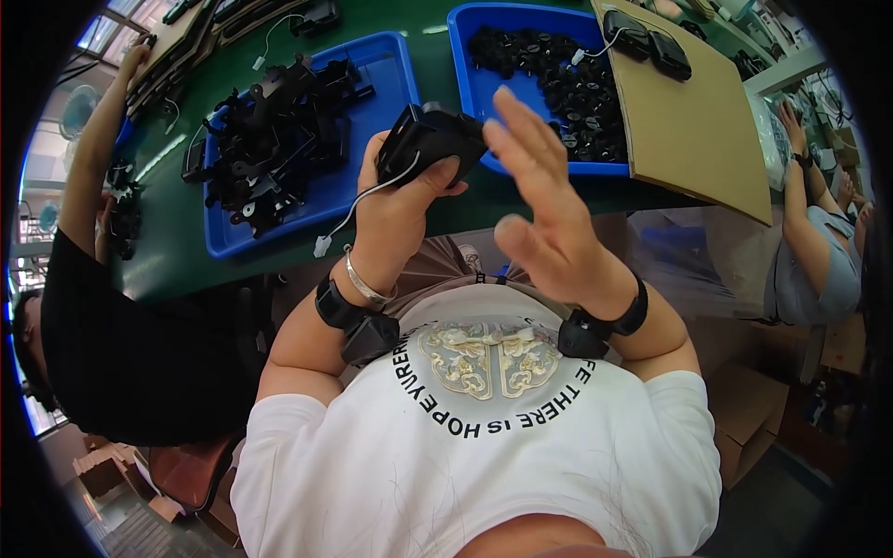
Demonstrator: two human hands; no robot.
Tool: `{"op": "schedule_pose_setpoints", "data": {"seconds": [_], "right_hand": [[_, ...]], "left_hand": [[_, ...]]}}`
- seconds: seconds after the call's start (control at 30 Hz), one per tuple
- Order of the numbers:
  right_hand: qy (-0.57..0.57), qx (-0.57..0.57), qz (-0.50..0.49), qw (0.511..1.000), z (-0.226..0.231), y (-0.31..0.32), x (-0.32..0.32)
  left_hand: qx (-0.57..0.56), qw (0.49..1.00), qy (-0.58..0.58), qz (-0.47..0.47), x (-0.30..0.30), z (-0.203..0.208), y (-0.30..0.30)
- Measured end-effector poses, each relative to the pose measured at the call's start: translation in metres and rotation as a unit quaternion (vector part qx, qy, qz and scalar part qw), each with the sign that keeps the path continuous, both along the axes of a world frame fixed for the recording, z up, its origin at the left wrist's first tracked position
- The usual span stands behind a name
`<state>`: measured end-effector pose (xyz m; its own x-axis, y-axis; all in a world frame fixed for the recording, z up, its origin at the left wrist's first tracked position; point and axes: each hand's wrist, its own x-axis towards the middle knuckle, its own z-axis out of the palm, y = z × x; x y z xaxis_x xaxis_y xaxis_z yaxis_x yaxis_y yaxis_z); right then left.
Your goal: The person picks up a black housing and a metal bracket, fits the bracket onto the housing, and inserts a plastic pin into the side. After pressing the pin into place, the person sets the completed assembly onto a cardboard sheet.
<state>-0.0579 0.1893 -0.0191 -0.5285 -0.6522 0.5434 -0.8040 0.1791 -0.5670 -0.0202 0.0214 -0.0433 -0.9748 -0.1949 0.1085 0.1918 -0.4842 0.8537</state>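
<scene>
My left hand [398, 209] grips a black plastic housing [433, 139] above the table's near edge, with the thumb pressed on its face. From the housing a thin white cable [367, 197] hangs down beside my wrist and ends in a small white connector [323, 245]. Just to the right of the housing my right hand [551, 219] is raised, fingers stretched out and thumb apart, slightly smeared by motion. It holds nothing; whether its fingertips touch the housing's right edge I cannot tell.
On the green table [172, 209], a blue tray [409, 79] of black plastic brackets [279, 130] lies left. Another blue tray [459, 46] holds small black parts [586, 102]. Cardboard [693, 135] overlaps it, bearing two black housings [672, 56]. A black-shirted person [139, 344] works left; another person [819, 260] right.
</scene>
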Motion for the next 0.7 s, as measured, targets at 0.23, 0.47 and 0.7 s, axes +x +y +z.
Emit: {"op": "schedule_pose_setpoints", "data": {"seconds": [0.23, 0.47, 0.7], "right_hand": [[-0.020, -0.021, 0.039, 0.999, 0.004, -0.003, 0.016], [0.007, -0.033, -0.052, 0.998, -0.005, 0.002, -0.008], [-0.033, -0.044, -0.045, 0.997, -0.005, 0.001, -0.004]], "left_hand": [[-0.008, 1.000, 0.008, 0.011, 0.003, -0.003, 0.001], [0.011, 1.000, 0.013, 0.003, -0.002, -0.006, 0.000], [-0.016, 1.000, 0.021, -0.008, 0.000, -0.001, 0.001]]}}
